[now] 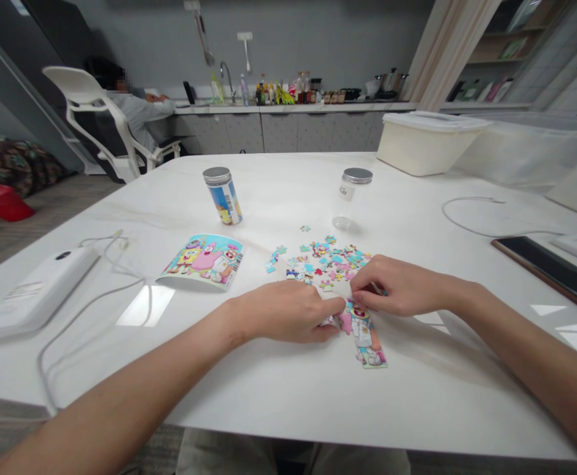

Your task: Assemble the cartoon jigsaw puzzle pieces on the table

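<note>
A joined strip of jigsaw puzzle (366,335) lies on the white table, showing a cartoon figure in pale clothes. My right hand (400,285) has its fingertips pressed together at the strip's upper end, touching it. On the strip's left side, my left hand (288,310) is closed in a pinch, with a bit of a puzzle piece showing under its fingers. Beyond both hands spreads a pile of loose puzzle pieces (335,258), several turned face down. To the left, a curved picture sheet (204,260) shows cartoon figures.
Behind the pieces stand a clear lidded jar (352,198) and a jar with a printed label (224,196). A white device (35,287) with cables is at left, a phone (556,267) at right. Storage boxes (427,145) line the back right. A person (137,115) sits beyond.
</note>
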`<state>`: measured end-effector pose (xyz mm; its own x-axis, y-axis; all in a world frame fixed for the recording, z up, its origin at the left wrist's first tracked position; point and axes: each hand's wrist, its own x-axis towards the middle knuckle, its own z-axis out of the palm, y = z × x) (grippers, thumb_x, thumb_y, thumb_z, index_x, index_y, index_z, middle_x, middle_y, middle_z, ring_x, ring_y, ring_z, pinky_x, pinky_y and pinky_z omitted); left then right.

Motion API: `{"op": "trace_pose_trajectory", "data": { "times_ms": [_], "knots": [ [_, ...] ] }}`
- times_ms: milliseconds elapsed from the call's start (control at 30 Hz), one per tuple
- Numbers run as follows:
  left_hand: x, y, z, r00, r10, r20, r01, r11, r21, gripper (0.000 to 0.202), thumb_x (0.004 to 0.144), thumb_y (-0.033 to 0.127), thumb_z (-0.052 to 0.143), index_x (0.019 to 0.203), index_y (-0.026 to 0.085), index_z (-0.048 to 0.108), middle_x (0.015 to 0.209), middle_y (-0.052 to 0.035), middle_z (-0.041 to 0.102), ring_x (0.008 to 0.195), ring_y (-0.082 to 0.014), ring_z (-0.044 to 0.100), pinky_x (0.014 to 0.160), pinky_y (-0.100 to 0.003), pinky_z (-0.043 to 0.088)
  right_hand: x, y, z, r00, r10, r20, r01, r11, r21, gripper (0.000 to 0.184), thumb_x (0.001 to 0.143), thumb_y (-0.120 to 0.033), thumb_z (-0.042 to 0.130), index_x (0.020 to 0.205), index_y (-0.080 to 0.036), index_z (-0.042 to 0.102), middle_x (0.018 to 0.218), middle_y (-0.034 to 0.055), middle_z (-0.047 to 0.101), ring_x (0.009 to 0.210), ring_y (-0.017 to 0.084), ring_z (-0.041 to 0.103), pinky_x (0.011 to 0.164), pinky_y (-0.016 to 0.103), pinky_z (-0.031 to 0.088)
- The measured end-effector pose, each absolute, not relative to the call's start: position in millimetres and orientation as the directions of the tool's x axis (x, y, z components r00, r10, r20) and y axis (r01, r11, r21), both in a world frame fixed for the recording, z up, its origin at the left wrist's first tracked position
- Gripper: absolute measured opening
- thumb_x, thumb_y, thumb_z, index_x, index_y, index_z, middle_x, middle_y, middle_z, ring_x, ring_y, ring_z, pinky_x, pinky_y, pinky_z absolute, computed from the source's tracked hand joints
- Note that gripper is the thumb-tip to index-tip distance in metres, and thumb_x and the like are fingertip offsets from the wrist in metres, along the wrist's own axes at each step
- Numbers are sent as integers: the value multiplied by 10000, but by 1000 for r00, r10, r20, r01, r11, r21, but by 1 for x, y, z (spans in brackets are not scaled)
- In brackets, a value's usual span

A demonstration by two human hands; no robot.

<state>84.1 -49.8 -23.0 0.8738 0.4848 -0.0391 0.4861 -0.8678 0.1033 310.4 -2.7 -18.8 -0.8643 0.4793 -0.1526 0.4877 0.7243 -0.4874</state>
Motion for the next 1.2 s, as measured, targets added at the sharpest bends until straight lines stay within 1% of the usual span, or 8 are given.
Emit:
{"op": "trace_pose_trajectory", "data": {
  "times_ms": [133,267,367,500,700,933,1200],
  "knots": [
    [83,-49,-23,874,484,-36,485,-868,104,170,920,284,515,1044,199,594,570,24,598,503,-143,525,465,-273,264,310,-3,-18,-865,476,-159,488,723,-489,264,870,-215,455,641,-166,578,516,-40,457,483,83,313,520,251,237],
    [83,-49,-23,876,480,-42,481,-870,104,179,928,285,500,1053,193,590,602,14,622,511,-142,535,472,-272,271,310,-3,-18,-861,482,-161,493,718,-491,257,857,-202,463,618,-166,552,505,-47,430,477,79,296,510,249,222],
    [84,-49,-23,870,491,-56,494,-865,92,179,930,283,500,1053,189,589,584,17,610,513,-144,541,469,-272,263,310,-3,-17,-862,481,-164,493,714,-497,244,847,-181,466,621,-164,555,500,-52,422,478,77,297,508,247,221],
    [83,-49,-22,869,491,-54,494,-865,90,163,924,272,507,1038,190,590,588,22,607,515,-138,547,471,-270,270,310,-3,-16,-864,478,-160,491,726,-481,248,857,-199,468,645,-160,590,508,-48,447,483,77,295,510,249,218],
    [83,-49,-24,870,492,-42,494,-866,77,148,910,255,522,1020,189,594,569,26,584,505,-140,523,464,-274,252,310,-3,-17,-867,475,-149,485,738,-470,256,865,-192,463,642,-157,583,505,-52,430,488,77,263,516,253,207],
    [83,-49,-22,864,501,-53,504,-857,107,144,908,246,520,1014,185,596,585,17,602,506,-143,518,472,-263,272,311,-2,-17,-869,472,-148,482,743,-464,255,866,-201,461,643,-164,580,506,-54,412,481,81,264,507,251,204],
    [82,-49,-24,868,496,-21,496,-866,68,132,908,246,501,992,188,585,544,35,546,481,-125,511,454,-261,244,310,-3,-17,-860,484,-159,498,733,-464,259,861,-209,456,640,-164,584,500,-52,410,485,84,248,512,253,201]
  ]
}}
